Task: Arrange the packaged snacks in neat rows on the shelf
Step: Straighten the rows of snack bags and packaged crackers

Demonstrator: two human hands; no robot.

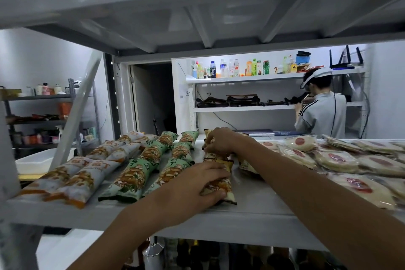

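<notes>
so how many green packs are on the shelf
6 green packs, in two rows of three: left row front, middle, back; right row front, middle, back. More could be hidden underneath.

Pretty plain really: bare left hand (192, 188), bare right hand (221, 140), both forearms (328, 199) uncovered to the frame edge.

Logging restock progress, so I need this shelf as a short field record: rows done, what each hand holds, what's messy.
shelf: white metal, bare strip at front
rows done: white-and-orange packets, two rows; green packets, two rows
left hand: grips near yellow packet
right hand: pinches far yellow packet
messy: round cakes, overlapping, at right
</notes>
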